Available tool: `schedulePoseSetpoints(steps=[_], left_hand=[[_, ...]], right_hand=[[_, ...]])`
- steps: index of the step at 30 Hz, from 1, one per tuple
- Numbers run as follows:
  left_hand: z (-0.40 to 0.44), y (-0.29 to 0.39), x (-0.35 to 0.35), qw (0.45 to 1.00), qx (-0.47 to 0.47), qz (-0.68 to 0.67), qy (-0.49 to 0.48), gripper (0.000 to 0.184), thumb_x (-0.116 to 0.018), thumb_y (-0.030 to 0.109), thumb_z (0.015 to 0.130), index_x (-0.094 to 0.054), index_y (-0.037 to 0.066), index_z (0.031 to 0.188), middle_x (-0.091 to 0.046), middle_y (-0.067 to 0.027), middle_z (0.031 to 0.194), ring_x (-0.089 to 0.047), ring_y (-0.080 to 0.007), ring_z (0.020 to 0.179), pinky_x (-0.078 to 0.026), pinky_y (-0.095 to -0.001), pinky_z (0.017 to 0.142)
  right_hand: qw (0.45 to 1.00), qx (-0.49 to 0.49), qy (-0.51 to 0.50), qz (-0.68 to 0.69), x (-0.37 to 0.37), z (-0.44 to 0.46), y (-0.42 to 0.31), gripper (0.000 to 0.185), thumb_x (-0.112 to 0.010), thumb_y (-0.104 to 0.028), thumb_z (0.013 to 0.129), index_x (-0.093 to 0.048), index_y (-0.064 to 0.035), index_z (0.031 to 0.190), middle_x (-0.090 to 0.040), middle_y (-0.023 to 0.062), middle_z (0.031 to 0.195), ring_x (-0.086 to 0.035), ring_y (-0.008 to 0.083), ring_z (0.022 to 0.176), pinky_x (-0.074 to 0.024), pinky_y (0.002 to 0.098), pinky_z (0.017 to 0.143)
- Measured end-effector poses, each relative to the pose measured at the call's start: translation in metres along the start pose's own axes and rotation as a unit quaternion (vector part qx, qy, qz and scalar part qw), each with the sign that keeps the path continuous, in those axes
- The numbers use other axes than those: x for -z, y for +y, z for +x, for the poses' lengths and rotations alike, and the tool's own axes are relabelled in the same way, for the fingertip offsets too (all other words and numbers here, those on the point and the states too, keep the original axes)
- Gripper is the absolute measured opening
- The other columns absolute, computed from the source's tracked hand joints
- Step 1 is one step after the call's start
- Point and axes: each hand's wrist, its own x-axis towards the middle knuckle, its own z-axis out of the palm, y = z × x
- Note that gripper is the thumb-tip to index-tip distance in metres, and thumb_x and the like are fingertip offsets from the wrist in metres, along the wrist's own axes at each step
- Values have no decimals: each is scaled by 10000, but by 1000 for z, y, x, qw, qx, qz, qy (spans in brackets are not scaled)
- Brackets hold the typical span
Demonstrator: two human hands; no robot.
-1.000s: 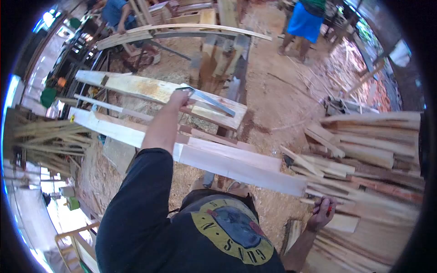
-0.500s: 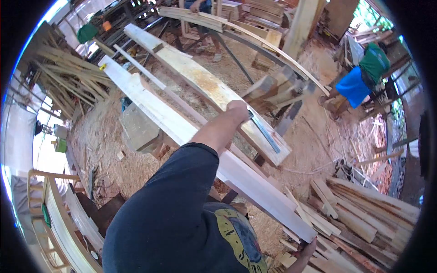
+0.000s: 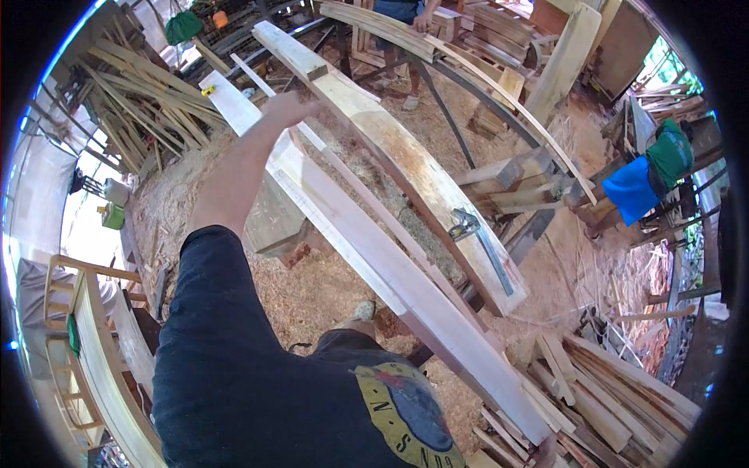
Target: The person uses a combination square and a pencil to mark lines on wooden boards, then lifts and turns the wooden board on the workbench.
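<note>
My left hand [image 3: 285, 111], blurred by motion, is above the long pale plank [image 3: 367, 234], towards its far end; its fingers are smeared. At the near end of that plank, only a sliver of my right hand [image 3: 545, 451] shows, fingers hidden. A combination square [image 3: 466, 225] lies on the thicker beam [image 3: 406, 144] to the right, its steel blade pointing towards the beam's near end. A small yellow object [image 3: 208, 90], which looks like a tape measure, sits on the far tip of the plank. Between plank and beam runs a narrow strip of wood [image 3: 343, 168].
Stacked offcuts [image 3: 601, 398] lie at the lower right, loose sticks [image 3: 148, 101] lean at the upper left. A wooden chair-like frame [image 3: 86, 335] stands at left. Another person [image 3: 647, 171] bends at right; a second person's hand [image 3: 424, 22] rests by far boards. Sawdust covers the floor.
My left hand has left the combination square and swung left and away, over the pale plank. The square stays on the beam. The view has shifted, leaving less of my right hand visible.
</note>
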Motion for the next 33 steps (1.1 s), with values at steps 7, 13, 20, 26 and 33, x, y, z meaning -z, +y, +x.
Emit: schedulePoseSetpoints(steps=[7, 13, 20, 26, 33], left_hand=[[47, -73, -48, 985, 53, -142, -86, 853, -586, 765, 850, -708, 19, 1246, -727, -226, 1198, -682, -395, 1151, -514, -442, 1013], [16, -76, -12, 987, -20, -161, 17, 660, -571, 613, 955, -687, 34, 1250, -707, -211, 1232, -658, -375, 1187, -504, -439, 1031], [-214, 5, -38, 863, -434, -233, 116, 544, -652, 335, 973, -555, 64, 1435, -542, -185, 1486, -489, -361, 1408, -382, -474, 1192], [-263, 27, -63, 837, -485, -216, -130, 802, -591, 452, 994, -279, 51, 1614, -255, -220, 1673, -209, -401, 1564, -138, -562, 1280], [-162, -55, -66, 908, -416, -1, -47, 863, -475, 571, 1020, -192, 33, 1632, -124, -223, 1706, -85, -349, 1593, -41, -518, 1300]], right_hand=[[997, -13, 41, -56, -23, 0, -33, 404, -519, -445, 998, -681, -87, 1090, -669, 63, 751, -581, 187, 530, -424, 368, 416], [993, -29, 75, -90, -59, -13, -50, 406, -527, -444, 986, -683, -85, 1094, -675, 69, 772, -590, 196, 555, -437, 378, 437], [985, -51, 110, -120, -119, -9, -76, 410, -537, -442, 972, -686, -81, 1099, -681, 75, 796, -601, 206, 584, -452, 389, 462], [981, -60, 116, -145, -154, 2, -97, 414, -545, -440, 960, -688, -78, 1103, -687, 80, 817, -610, 215, 608, -465, 399, 484], [979, -61, 121, -154, -162, 4, -107, 420, -555, -438, 946, -690, -75, 1107, -693, 86, 841, -621, 225, 637, -480, 410, 509]])
